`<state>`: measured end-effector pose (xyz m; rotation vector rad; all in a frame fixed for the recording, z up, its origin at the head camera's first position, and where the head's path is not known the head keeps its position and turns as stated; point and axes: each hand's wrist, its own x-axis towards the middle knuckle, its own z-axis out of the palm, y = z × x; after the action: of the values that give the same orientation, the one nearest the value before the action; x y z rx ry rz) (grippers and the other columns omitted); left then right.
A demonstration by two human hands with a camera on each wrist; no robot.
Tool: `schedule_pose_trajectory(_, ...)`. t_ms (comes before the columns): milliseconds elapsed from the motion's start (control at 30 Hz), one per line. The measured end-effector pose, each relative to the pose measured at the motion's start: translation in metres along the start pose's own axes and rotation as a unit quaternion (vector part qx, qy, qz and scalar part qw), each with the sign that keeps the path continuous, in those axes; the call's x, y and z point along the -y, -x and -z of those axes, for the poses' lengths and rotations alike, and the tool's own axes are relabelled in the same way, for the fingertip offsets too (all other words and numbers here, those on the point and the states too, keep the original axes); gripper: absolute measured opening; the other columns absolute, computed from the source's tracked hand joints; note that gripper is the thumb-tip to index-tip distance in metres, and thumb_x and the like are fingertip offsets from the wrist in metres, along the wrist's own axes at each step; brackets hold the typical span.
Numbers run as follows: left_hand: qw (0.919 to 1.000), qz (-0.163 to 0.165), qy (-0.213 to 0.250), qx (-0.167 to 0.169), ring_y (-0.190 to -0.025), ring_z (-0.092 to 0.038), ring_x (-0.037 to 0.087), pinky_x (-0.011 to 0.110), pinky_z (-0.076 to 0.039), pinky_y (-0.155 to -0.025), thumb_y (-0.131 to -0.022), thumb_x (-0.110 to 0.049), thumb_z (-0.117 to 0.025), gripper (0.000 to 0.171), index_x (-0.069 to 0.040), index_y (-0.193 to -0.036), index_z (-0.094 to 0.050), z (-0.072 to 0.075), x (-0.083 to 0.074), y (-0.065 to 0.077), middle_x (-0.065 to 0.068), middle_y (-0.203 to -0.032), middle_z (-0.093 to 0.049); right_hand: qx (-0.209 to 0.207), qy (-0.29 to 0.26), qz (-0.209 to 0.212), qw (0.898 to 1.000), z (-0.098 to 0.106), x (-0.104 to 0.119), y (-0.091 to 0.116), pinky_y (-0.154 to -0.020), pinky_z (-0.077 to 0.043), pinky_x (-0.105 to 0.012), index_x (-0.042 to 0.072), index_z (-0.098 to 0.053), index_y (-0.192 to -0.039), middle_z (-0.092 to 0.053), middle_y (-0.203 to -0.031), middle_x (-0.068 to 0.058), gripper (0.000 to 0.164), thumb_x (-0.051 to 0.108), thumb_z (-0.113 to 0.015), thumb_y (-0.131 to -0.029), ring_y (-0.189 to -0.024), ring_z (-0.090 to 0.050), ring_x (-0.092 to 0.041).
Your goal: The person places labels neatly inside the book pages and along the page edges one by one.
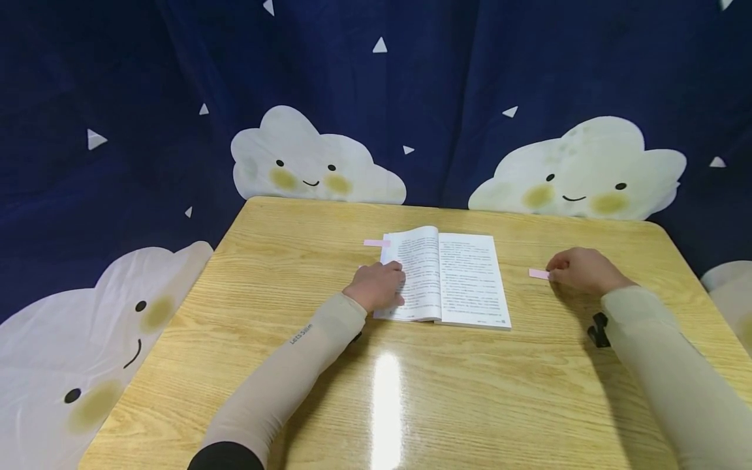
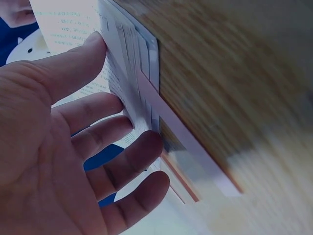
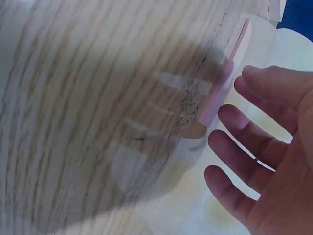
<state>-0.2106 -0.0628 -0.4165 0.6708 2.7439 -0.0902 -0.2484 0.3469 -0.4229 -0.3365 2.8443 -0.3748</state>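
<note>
An open book [image 1: 470, 281] lies on the table, lines of print on both pages. My left hand [image 1: 377, 286] rests at the left page's outer edge, its fingers spread and slightly bent; in the left wrist view the thumb lies against the page. Above that hand, a pink paper strip [image 1: 373, 243] sticks out from the book's left side, and the left wrist view shows the strip [image 2: 188, 137] close up. To the right of the book, a small pink sticky-note pad [image 1: 538, 273] lies flat. My right hand [image 1: 584, 271] has its loosely bent fingertips right at the pad's near end.
The wooden table [image 1: 499, 398] is glossy and reflects the light. Behind it hangs a dark blue curtain [image 1: 435, 78] with white clouds and triangles. A black device [image 1: 599, 329] sits under the right wrist.
</note>
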Motion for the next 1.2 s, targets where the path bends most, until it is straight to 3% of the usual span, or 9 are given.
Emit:
schedule_pose_trajectory(167, 1.0000, -0.001, 0.007, 0.006, -0.122, -0.060, 0.027, 0.047, -0.053, -0.096, -0.096, -0.045, -0.062, 0.051, -0.024, -0.142, -0.055, -0.0014, 0.0009, -0.0026, -0.004, -0.157, -0.041, 0.008, -0.003, -0.010, 1.000, -0.0012, -0.0013, -0.0016, -0.081, -0.052, -0.056, 0.000, -0.074, -0.105, -0.072, -0.106, -0.024, 0.024, 0.018, -0.065, -0.092, -0.097, -0.066, -0.042)
schedule_pose_trajectory(500, 0.9999, 0.000, 0.016, 0.004, -0.125, -0.059, 0.030, 0.049, -0.052, -0.098, -0.095, -0.044, -0.064, 0.051, -0.024, -0.141, -0.055, 0.0004, 0.0030, -0.0027, -0.004, -0.159, -0.039, 0.010, 0.006, -0.045, 0.999, 0.0009, 0.0062, -0.0056, -0.075, -0.050, -0.047, 0.006, -0.074, -0.092, -0.072, -0.092, -0.014, 0.012, 0.015, -0.066, -0.090, -0.080, -0.058, -0.027)
schedule_pose_trajectory(767, 0.9998, -0.003, 0.021, -0.003, -0.120, -0.062, 0.028, 0.048, -0.053, -0.096, -0.095, -0.043, -0.064, 0.049, -0.023, -0.139, -0.057, -0.0024, 0.0027, -0.0022, -0.003, -0.158, -0.040, -0.007, 0.003, -0.032, 0.999, -0.0044, 0.0015, -0.0032, -0.076, -0.051, -0.051, 0.007, -0.075, -0.093, -0.073, -0.094, -0.016, 0.012, 0.015, -0.066, -0.091, -0.084, -0.064, -0.029)
schedule_pose_trajectory(1200, 0.9997, -0.006, 0.022, -0.010, -0.108, -0.067, 0.025, 0.045, -0.055, -0.093, -0.095, -0.044, -0.063, 0.047, -0.025, -0.138, -0.057, -0.0053, 0.0042, 0.0000, -0.004, -0.158, -0.040, -0.030, 0.014, -0.033, 0.999, -0.0081, 0.0030, 0.0007, -0.071, -0.049, -0.046, 0.005, -0.069, -0.090, -0.070, -0.087, -0.014, 0.011, 0.015, -0.067, -0.090, -0.076, -0.060, -0.025)
